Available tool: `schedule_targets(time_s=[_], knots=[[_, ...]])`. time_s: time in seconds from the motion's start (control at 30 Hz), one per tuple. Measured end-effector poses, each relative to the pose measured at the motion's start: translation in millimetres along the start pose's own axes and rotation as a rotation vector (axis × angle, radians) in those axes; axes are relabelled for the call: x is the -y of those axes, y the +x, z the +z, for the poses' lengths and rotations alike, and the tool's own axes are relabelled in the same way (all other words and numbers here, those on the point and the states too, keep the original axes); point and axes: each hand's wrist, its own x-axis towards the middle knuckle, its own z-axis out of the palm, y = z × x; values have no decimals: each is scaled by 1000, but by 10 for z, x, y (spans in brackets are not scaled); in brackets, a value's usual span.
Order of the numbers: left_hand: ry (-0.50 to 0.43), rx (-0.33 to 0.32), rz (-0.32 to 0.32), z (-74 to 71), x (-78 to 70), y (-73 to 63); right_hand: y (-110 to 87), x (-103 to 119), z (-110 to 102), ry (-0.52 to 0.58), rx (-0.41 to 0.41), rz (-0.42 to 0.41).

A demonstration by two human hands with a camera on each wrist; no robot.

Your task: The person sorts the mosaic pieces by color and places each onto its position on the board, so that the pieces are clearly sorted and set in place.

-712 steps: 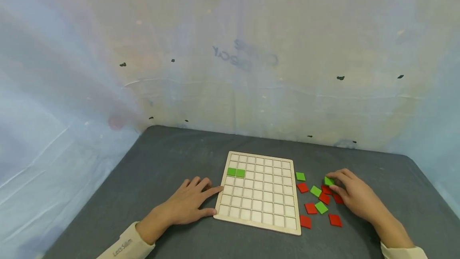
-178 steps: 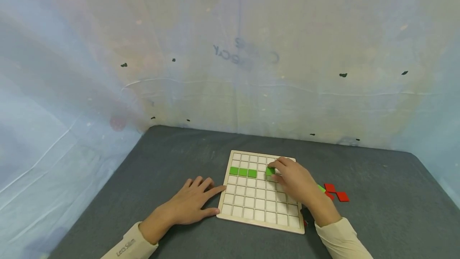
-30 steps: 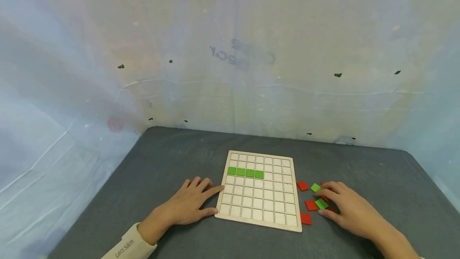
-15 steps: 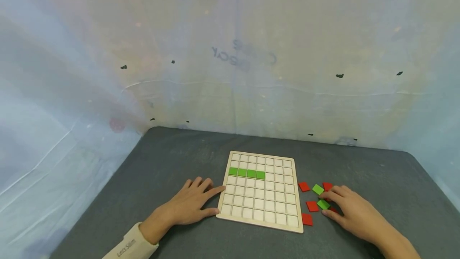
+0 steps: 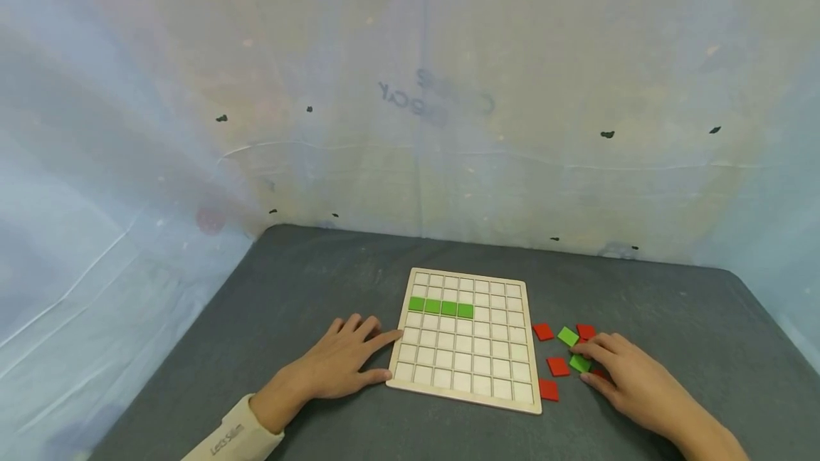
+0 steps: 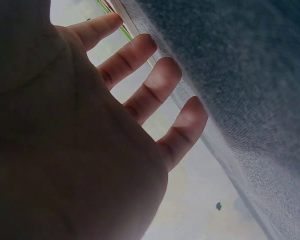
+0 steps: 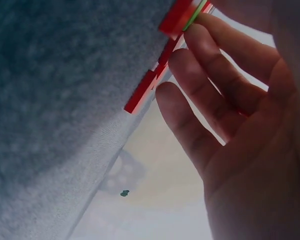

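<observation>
A pale wooden grid board (image 5: 470, 398) lies on the table. Several green square tiles (image 5: 448, 308) fill a line in its third row, starting from the left edge. Against the board's left edge rests my left hand (image 5: 333, 361), fingers spread, thumb and index touching the rim. My right hand (image 5: 640, 383) is among the loose tiles, its thumb and index pinching a green tile (image 5: 579, 363) by its edges. Just beyond the fingers lies another green tile (image 5: 567, 336). In the right wrist view, a green edge (image 7: 194, 15) shows beside the index fingertip.
Loose red tiles (image 5: 543, 332) are scattered between the board and my right hand, one red tile (image 5: 549, 390) by the board's lower right corner. Some red tiles are partly hidden under the right fingers. A pale curtain (image 5: 448, 162) hangs behind the dark tabletop (image 5: 346, 255).
Green tiles on the board grew from two to several over the earlier frames. In the last second my right hand shifts slightly, the pinched green tile with it. My left hand stays put.
</observation>
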Motion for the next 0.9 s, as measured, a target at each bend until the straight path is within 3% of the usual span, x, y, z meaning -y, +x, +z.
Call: schedule_targets(time_s=[0.27,0.6,0.9], knots=[[-12,5,0,18,3,-12,-11,0,11,25,37,-27],[-13,-2,-3,3,-5,-9,-6,-2,5,33,71,20],[-6,6,-4,-11,-10,-1,-17,-3,22,12,19,12]])
